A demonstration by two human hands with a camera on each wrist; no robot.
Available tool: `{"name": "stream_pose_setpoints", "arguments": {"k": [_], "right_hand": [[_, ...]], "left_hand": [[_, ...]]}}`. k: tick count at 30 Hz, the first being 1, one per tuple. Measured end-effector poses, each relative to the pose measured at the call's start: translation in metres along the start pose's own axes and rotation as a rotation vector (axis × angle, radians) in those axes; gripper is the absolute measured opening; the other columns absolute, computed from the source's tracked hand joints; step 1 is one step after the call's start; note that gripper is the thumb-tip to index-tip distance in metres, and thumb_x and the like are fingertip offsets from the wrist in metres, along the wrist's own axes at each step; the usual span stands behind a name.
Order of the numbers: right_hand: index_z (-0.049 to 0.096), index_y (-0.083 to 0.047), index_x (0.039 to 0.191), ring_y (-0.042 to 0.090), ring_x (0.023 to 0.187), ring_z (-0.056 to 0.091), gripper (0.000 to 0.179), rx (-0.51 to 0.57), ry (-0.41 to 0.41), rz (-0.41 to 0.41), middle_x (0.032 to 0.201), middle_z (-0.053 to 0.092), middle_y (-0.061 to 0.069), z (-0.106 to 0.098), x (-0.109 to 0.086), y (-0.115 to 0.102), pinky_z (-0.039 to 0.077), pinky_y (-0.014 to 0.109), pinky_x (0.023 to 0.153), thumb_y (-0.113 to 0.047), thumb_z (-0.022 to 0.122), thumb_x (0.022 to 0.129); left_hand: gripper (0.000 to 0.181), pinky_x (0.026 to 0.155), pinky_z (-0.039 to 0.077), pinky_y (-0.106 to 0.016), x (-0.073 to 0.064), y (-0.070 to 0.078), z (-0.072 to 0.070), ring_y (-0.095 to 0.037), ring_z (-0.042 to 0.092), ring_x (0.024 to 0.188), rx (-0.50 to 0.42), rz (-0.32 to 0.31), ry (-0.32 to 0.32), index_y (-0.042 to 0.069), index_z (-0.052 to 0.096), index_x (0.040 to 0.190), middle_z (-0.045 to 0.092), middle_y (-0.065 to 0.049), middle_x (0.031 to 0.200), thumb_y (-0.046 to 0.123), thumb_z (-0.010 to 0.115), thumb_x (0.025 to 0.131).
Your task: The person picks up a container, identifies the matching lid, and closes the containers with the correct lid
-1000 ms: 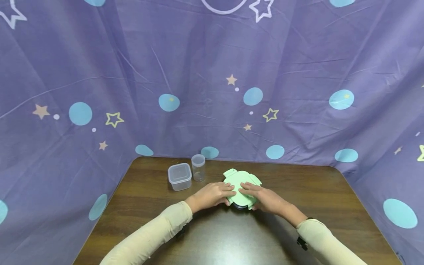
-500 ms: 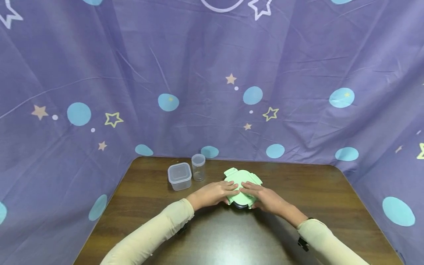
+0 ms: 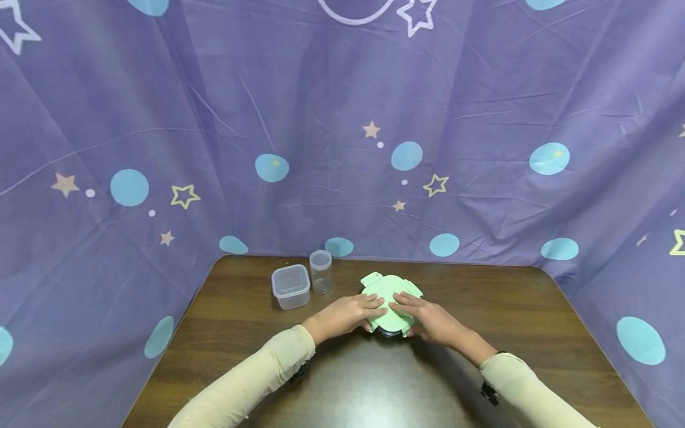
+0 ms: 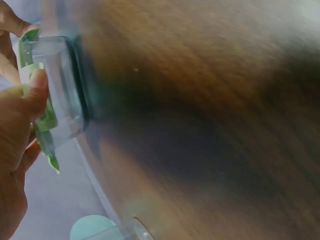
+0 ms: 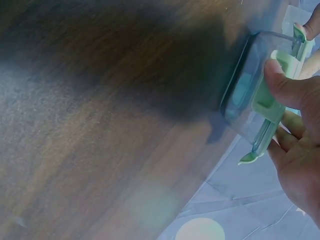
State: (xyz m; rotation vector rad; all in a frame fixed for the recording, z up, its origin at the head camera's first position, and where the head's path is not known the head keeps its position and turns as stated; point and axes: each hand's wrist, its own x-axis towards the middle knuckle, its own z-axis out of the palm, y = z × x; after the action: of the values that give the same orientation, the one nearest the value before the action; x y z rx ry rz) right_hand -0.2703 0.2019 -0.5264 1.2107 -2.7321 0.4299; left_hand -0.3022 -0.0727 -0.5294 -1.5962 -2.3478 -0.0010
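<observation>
The pale green lid (image 3: 386, 290) sat on a clear container (image 4: 64, 92), which appeared to stand upright on the table (image 3: 508, 315), near the middle of its far part. If the lid was the centre of a clock in the head view, its flaps pointed to about eleven, two, five and eight.

The left hand (image 3: 350, 314) was at nearly nine o'clock and the right hand (image 3: 430, 321) at nearly four. Each had its fingers laid over the top and its thumb against a flap at the side, so each pinched the lid's edge, parted only as wide as that edge.

In my judgement, uneven pressing by the two thumbs could tilt the lid, or make the container slide. The eleven o'clock flap, which no hand covered, stuck outward; if it was not fastened, lifting by the lid could separate it from the container.

The head view showed the fingers on top, but mostly hid the thumbs. The left wrist view showed the left thumb on its flap (image 4: 47, 120) and the transparent wall; the right wrist view showed the same for the right thumb. Whether these flaps were locked, I cannot tell.

Farther out, beyond the left hand, stood a square tub (image 3: 291, 288) at nine o'clock and a jar (image 3: 321, 277) at ten; a purple curtain (image 3: 342, 89) hung at twelve.
</observation>
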Motion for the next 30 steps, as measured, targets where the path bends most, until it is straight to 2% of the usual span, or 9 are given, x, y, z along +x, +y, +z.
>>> {"name": "stream_pose_setpoints", "arguments": {"k": [5,9,13,23,30], "right_hand": [[0.060,-0.007,0.142,0.036,0.140,0.050,0.075,0.009,-0.015,-0.003,0.152,0.052,0.016,-0.001,0.005,0.003,0.055,0.048,0.101,-0.012,0.089,0.073],[0.059,-0.008,0.143,0.036,0.141,0.049,0.075,0.022,-0.026,-0.003,0.153,0.051,0.015,0.001,0.007,0.005,0.054,0.049,0.103,-0.012,0.088,0.074],[0.060,-0.008,0.142,0.037,0.141,0.049,0.075,0.016,-0.006,0.000,0.153,0.052,0.015,0.004,0.005,0.007,0.054,0.049,0.102,-0.010,0.089,0.073],[0.060,-0.008,0.142,0.037,0.140,0.050,0.075,0.009,-0.002,-0.014,0.152,0.052,0.016,0.008,-0.001,0.008,0.056,0.047,0.099,-0.009,0.089,0.072],[0.060,-0.008,0.142,0.036,0.141,0.050,0.075,-0.013,0.014,-0.022,0.153,0.052,0.015,0.004,0.004,0.010,0.055,0.046,0.102,-0.010,0.089,0.072]], "left_hand": [[0.062,0.108,0.051,-0.033,0.001,-0.003,-0.001,-0.022,0.059,0.134,-0.057,-0.038,-0.003,0.019,0.063,0.140,0.062,-0.006,0.143,0.039,0.076,0.082],[0.063,0.105,0.054,-0.035,0.001,-0.003,-0.002,-0.024,0.062,0.131,-0.109,-0.049,0.014,0.017,0.066,0.137,0.063,-0.007,0.141,0.036,0.079,0.078],[0.066,0.105,0.054,-0.035,0.003,-0.001,0.000,-0.026,0.063,0.129,-0.066,-0.038,0.040,0.014,0.066,0.136,0.065,-0.009,0.140,0.037,0.079,0.075],[0.067,0.115,0.046,-0.036,0.002,0.010,0.002,-0.026,0.057,0.136,0.061,-0.019,-0.028,0.012,0.059,0.143,0.060,-0.010,0.146,0.042,0.068,0.084],[0.064,0.120,0.039,-0.036,0.001,0.007,0.003,-0.026,0.048,0.144,0.016,-0.057,-0.085,0.008,0.050,0.149,0.051,-0.011,0.154,0.035,0.064,0.093]]}}
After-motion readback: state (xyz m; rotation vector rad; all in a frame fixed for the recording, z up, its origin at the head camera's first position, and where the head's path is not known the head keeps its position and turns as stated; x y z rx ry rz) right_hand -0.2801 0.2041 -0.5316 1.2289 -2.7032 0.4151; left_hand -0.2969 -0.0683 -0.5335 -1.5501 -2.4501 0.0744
